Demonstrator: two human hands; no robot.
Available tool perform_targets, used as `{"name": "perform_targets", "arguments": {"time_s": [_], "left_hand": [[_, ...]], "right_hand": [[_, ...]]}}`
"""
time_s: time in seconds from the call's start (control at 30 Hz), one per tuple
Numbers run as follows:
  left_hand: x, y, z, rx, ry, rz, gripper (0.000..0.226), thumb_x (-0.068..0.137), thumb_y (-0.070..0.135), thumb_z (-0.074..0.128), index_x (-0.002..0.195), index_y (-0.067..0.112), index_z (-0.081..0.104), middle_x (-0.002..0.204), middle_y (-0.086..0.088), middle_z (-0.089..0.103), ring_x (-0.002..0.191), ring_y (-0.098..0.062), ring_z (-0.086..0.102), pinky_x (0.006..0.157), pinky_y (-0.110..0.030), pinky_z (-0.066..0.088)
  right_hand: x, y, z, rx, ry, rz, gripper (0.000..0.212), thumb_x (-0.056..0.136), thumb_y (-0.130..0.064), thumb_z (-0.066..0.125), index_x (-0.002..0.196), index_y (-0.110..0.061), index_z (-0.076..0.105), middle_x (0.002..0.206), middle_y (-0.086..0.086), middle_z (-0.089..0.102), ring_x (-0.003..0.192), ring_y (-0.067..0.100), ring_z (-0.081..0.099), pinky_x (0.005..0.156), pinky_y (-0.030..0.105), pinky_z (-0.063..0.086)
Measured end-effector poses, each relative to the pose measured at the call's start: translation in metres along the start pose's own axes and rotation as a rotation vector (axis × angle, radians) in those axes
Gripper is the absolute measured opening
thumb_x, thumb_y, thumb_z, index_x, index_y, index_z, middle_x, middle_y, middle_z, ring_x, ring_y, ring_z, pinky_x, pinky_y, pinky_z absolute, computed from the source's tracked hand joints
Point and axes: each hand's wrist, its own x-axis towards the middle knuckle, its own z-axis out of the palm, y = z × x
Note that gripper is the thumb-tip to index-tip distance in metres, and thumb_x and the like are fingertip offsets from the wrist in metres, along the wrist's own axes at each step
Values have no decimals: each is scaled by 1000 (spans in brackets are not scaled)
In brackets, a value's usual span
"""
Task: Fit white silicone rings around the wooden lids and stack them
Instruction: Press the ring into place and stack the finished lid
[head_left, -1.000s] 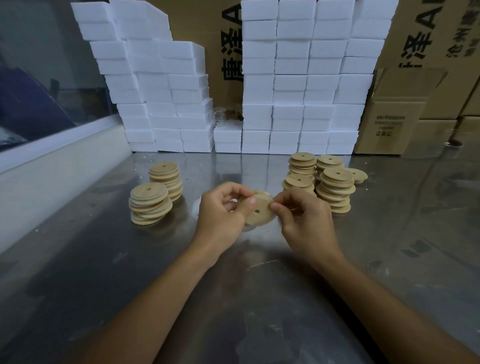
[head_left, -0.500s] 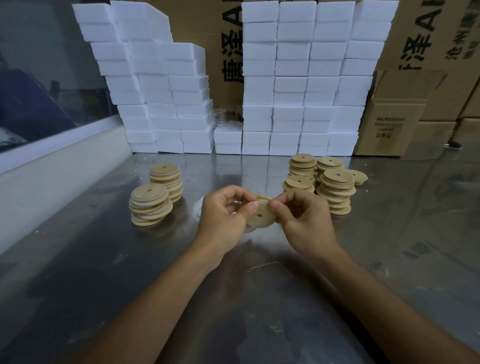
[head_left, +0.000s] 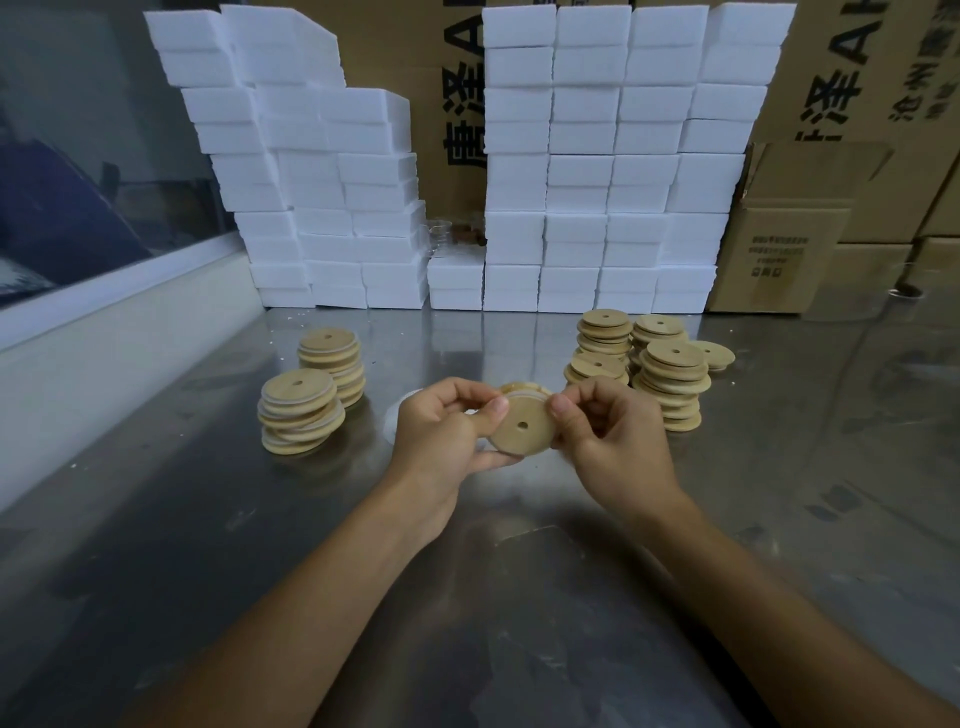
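A round wooden lid (head_left: 522, 427) with a small centre hole is held above the steel table between both hands, tilted toward me. My left hand (head_left: 448, 431) grips its left edge with thumb on the face. My right hand (head_left: 608, 431) pinches its right edge. A white silicone ring (head_left: 525, 392) shows along the lid's upper rim. Two stacks of lids with white rings (head_left: 298, 413) stand at the left. Several stacks of bare wooden lids (head_left: 672, 382) stand at the right. Loose translucent rings (head_left: 397, 415) lie on the table behind my left hand.
The steel table (head_left: 208, 519) runs back to walls of white foam blocks (head_left: 597, 182). Cardboard boxes (head_left: 779, 249) stand at the back right. A low white wall (head_left: 104, 338) borders the table's left side. One lid (head_left: 719, 356) lies by itself behind the right stacks.
The lid has turned a little in my fingers, and its face now tilts more toward me. Both hands stay at the same spot.
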Motion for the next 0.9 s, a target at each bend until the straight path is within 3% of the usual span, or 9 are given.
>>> {"name": "perform_targets", "arguments": {"time_s": [0.07,0.2,0.47,0.53,0.63,0.7,0.77,0.9], "left_hand": [[0,0,1,-27,-12,-23,13,89,-3,64,78,4,60,109,-27,63,99,-35,67,72,-55,60],[3,0,-1,-129,-16,-71,14,90,-4,61,78,3,57,106,-25,62,102,-37,65,69,-54,59],[6,-4,0,-215,-58,-115,16,91,-3,59,77,3,54,99,-24,64,106,-39,63,68,-56,58],[5,-4,0,-140,-76,-56,15,90,-1,62,77,3,56,96,-23,64,99,-35,67,67,-53,59],[7,-6,-5,187,-67,155,14,88,1,67,77,5,59,83,-14,64,79,-22,66,61,-43,61],[10,-7,-9,365,-69,275,18,86,0,68,72,9,61,70,-5,61,68,-17,59,53,-35,58],[12,-8,-11,502,-73,334,21,85,2,70,68,12,61,61,3,57,61,-16,54,52,-35,54],[15,-9,-13,436,-96,274,19,89,-3,63,73,7,59,53,-1,53,44,-11,54,48,-29,54]], "right_hand": [[1,-1,0,35,12,7,17,90,-2,66,74,-7,64,66,5,67,58,6,62,56,18,51],[0,-1,0,117,5,-1,14,90,-6,67,84,6,65,76,20,70,67,20,67,64,30,59],[0,3,1,88,-6,64,17,95,-1,58,78,-3,60,66,5,65,57,7,61,59,20,52],[-1,3,2,59,41,52,20,97,-1,55,77,-4,58,65,7,63,58,9,59,57,25,51],[-2,5,2,-47,91,2,20,98,-7,54,80,0,54,69,17,58,64,23,52,61,41,47],[-3,5,1,-122,107,-40,20,98,-9,54,79,-3,53,68,7,56,64,16,48,61,36,43],[-3,5,0,-156,122,-65,20,98,-9,54,78,-5,54,67,-3,53,62,6,45,59,27,40],[-3,3,1,-48,126,-27,20,97,-13,59,81,-1,61,67,2,61,58,4,54,55,20,44]]}}
